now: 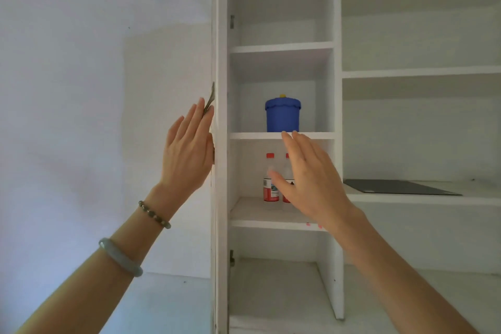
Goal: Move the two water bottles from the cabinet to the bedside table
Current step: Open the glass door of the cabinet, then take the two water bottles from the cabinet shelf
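The white cabinet (282,62) stands open, its door (218,198) seen edge-on. On a middle shelf (260,214) two clear water bottles (270,179) with red caps and red labels stand close together. One shelf higher is a blue pot (282,115).

The left hand (188,149) rests flat on the door edge, fingers straight. The right hand (306,179), fingers spread and empty, covers most of the second bottle.
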`<action>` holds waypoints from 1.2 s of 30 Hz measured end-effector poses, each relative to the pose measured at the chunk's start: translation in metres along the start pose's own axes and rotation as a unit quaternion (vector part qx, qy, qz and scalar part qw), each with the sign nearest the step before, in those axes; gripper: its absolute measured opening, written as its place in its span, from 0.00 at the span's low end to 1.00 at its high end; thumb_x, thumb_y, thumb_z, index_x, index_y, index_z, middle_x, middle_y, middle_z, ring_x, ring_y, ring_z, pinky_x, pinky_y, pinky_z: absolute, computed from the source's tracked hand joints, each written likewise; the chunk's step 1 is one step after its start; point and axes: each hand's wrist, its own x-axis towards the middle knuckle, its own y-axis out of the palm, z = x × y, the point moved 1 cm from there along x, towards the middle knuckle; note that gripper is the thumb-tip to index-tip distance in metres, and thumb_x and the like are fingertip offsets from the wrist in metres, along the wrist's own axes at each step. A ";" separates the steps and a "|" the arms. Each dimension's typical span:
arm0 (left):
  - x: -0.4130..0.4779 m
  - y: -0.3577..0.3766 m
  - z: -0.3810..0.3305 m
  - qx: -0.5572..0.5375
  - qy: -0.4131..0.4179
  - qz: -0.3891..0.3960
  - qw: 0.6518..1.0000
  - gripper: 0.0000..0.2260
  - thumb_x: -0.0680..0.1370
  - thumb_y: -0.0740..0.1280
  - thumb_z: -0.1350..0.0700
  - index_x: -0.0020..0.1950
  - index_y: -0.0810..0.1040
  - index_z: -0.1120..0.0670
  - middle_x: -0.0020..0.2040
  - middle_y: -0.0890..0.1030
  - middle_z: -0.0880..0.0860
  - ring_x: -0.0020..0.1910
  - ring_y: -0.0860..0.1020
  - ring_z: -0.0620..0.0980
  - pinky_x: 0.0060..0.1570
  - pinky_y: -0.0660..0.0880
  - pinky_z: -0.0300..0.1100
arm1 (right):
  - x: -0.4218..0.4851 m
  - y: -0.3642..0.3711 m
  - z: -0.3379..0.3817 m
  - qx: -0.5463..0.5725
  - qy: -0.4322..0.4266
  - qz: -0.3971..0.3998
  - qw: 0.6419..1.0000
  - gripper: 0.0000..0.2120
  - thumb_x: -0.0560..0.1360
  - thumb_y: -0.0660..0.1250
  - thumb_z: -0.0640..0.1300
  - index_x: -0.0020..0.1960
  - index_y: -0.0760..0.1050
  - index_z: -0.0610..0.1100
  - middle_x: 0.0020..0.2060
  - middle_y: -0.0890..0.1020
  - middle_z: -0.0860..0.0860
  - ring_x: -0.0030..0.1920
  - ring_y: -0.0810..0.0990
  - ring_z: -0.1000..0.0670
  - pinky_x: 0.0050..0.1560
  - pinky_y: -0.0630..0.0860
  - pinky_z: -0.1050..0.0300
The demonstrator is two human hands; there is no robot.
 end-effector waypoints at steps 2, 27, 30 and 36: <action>-0.006 -0.005 0.020 -0.027 -0.004 0.017 0.999 0.21 0.80 0.48 0.58 0.74 0.60 0.57 0.74 0.61 0.57 0.74 0.58 0.52 0.70 0.59 0.53 | 0.001 0.004 0.009 0.008 -0.006 0.004 1.000 0.32 0.74 0.63 0.55 0.71 0.59 0.40 0.69 0.67 0.40 0.69 0.65 0.42 0.67 0.64 0.47; -0.030 -0.036 0.034 0.053 -0.039 0.074 0.995 0.28 0.80 0.48 0.45 0.75 0.50 0.60 0.76 0.55 0.58 0.75 0.50 0.51 0.73 0.52 0.52 | 0.008 0.034 0.037 0.098 -0.043 0.025 0.994 0.34 0.75 0.61 0.56 0.73 0.54 0.42 0.72 0.62 0.43 0.72 0.59 0.44 0.69 0.55 0.50; -0.031 -0.032 0.002 0.135 0.012 0.057 0.989 0.28 0.80 0.51 0.46 0.75 0.51 0.61 0.75 0.56 0.61 0.74 0.53 0.57 0.72 0.53 0.54 | 0.008 0.042 0.027 0.096 -0.042 0.042 0.994 0.34 0.76 0.59 0.57 0.74 0.51 0.43 0.73 0.60 0.43 0.73 0.57 0.45 0.70 0.53 0.50; -0.031 0.022 -0.054 0.146 0.015 0.159 0.976 0.29 0.79 0.48 0.41 0.75 0.55 0.57 0.75 0.57 0.59 0.74 0.55 0.57 0.71 0.51 0.53 | 0.004 0.059 -0.015 0.092 -0.027 0.024 0.995 0.34 0.75 0.60 0.58 0.73 0.54 0.42 0.71 0.64 0.41 0.72 0.60 0.43 0.70 0.58 0.45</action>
